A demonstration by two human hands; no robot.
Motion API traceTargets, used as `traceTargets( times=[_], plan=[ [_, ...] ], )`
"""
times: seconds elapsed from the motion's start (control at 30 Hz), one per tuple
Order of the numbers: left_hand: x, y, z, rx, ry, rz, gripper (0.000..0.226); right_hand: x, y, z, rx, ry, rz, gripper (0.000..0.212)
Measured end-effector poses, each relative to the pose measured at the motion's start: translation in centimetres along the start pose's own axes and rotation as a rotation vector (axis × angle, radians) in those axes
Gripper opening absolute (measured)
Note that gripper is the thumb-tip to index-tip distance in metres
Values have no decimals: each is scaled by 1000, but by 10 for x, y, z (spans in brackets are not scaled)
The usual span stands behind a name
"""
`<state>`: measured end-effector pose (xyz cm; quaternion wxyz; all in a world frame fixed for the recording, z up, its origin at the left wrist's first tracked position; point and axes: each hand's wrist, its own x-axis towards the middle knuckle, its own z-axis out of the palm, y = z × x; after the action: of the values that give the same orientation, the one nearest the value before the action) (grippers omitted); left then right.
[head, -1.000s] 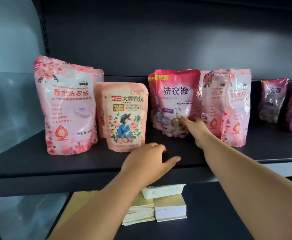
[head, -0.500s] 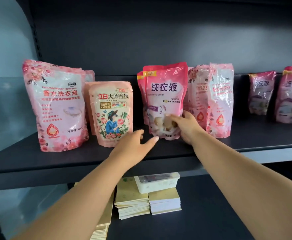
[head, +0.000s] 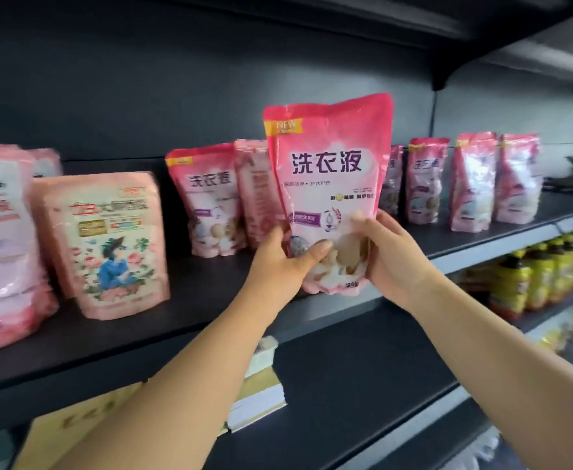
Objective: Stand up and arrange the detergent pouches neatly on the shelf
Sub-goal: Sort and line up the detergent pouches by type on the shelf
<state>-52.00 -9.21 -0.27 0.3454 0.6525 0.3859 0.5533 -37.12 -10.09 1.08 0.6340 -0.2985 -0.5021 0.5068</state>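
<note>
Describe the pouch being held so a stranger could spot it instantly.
On the dark metal shelf, find the row of pink pouches. The glossy deep-pink detergent pouch is upright at the front edge, gripped low by the left hand and right hand; it alone is held.

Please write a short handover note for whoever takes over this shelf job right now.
Hands: left hand and right hand both grip the bottom of the dark pink pouch, upright, in front of the shelf.
Things: a matching pouch stands behind to the left; more pouches stand to the right; the peach pouch stands left.
Done: one pouch in hand.
Left: set it upright in line, straighten the rest.
</note>
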Motion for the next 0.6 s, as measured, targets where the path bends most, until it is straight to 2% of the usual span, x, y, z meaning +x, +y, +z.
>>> traceTargets(
  times=[0.17,0.27,0.37,0.47,0.6],
  plan=[
    [15,14,89,-11,-125,53,53,-11,-42,-70,-26,173,-6,40],
    [23,21,141,-47,-223,60,54,-13,-58,-113,25,261,-66,35],
    [37,22,180,-77,-276,40,50,-5,-70,-151,53,319,-107,38],
    [56,17,202,-6,-351,31,48,11,-78,-177,11,306,-126,41],
    [87,9,208,50,-411,18,24,54,-77,-196,-63,300,-83,39]
  ],
)
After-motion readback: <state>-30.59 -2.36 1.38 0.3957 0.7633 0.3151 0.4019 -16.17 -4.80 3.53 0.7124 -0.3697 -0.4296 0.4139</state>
